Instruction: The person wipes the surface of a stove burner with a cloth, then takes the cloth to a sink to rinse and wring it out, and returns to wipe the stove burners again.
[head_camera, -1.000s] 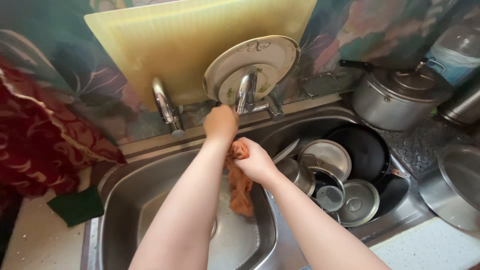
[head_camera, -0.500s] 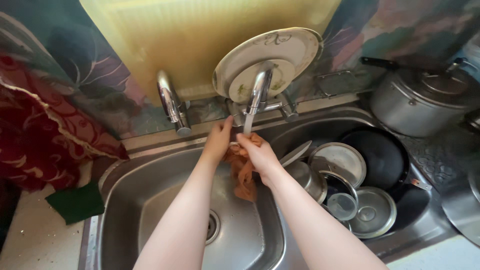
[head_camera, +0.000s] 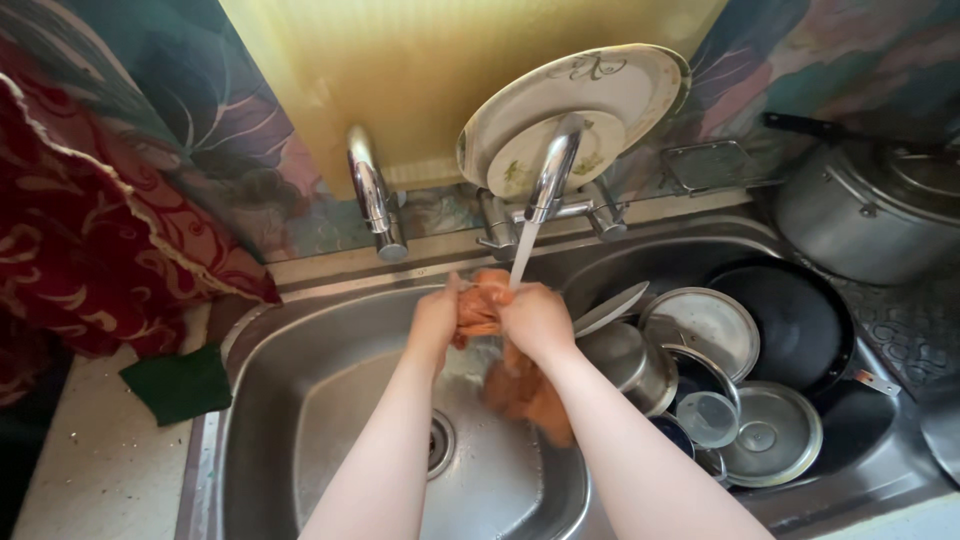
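Gripping a wet orange cloth (head_camera: 492, 318) with clenched fingers, left hand (head_camera: 436, 320) and right hand (head_camera: 540, 322) hold it under the chrome tap's (head_camera: 550, 178) running water above the steel sink (head_camera: 300, 400).

Head camera looks steeply down, close over the sink (head_camera: 300, 340)

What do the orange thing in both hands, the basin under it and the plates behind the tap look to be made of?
Orange cloth: soft fabric, bunched between the left hand and right hand, limp below. Steel sink basin: brushed metal, dull sheen. Two round plates: likely glazed ceramic, smooth and glossy.
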